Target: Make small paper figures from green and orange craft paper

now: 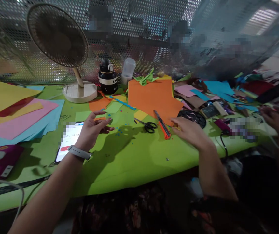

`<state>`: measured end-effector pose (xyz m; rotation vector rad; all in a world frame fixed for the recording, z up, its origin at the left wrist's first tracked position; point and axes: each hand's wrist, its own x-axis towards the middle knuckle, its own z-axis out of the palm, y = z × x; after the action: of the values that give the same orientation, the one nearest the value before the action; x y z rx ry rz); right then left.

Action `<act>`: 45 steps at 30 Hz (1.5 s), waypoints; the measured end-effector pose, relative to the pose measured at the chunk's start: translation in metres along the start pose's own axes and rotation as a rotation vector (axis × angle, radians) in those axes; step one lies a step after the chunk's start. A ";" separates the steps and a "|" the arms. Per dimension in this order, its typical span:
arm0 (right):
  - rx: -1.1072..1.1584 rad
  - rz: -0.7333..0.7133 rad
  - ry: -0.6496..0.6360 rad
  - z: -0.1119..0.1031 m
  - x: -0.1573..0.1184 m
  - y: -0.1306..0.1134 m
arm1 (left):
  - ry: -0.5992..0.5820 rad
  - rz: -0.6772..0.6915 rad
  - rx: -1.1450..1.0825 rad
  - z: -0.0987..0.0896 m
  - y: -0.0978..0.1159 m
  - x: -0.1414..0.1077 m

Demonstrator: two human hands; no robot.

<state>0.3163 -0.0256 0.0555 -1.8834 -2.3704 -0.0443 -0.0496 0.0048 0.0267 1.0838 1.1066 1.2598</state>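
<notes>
My left hand [94, 128] hovers above the green table [129, 162], its fingers apart and nothing in them; a phone [69, 139] lies partly hidden behind its wrist. Over on the right, my right hand [188, 130] is at the lower edge of a large orange sheet [151, 96]. Its fingertips are blurred, and whether they pinch anything is unclear. Between the hands lie black scissors [149, 126] and an orange cutter [163, 126] with its tip on the orange sheet. Small blue paper bits [118, 131] are scattered near my left hand.
A fan [79, 92], a black bottle [107, 78] and a clear bottle [129, 69] stand at the back. Coloured sheets [19, 117] and a purple device [2, 162] are at the left. Another person's hands [276, 120] are at the far right, near a black roll [194, 118] and paper scraps.
</notes>
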 end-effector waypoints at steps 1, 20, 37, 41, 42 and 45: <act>-0.019 0.044 0.029 0.000 -0.005 0.005 | 0.013 0.007 -0.005 0.000 0.000 0.000; -0.042 0.375 0.333 0.044 -0.026 0.055 | -0.149 0.020 -0.016 0.000 -0.006 0.000; 1.370 -0.107 -0.102 0.040 0.038 -0.130 | -0.149 -0.006 0.013 0.001 -0.002 -0.003; 1.390 -0.084 -0.121 0.047 0.037 -0.134 | -0.151 -0.001 0.029 0.003 0.000 -0.004; 1.388 -0.081 -0.128 0.048 0.036 -0.133 | -0.154 0.002 0.035 0.003 0.000 -0.004; 1.381 -0.082 -0.130 0.048 0.036 -0.132 | -0.166 0.006 0.054 0.004 -0.001 -0.004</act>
<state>0.1763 -0.0168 0.0182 -1.0473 -1.6163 1.3240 -0.0455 0.0004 0.0268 1.2107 1.0161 1.1282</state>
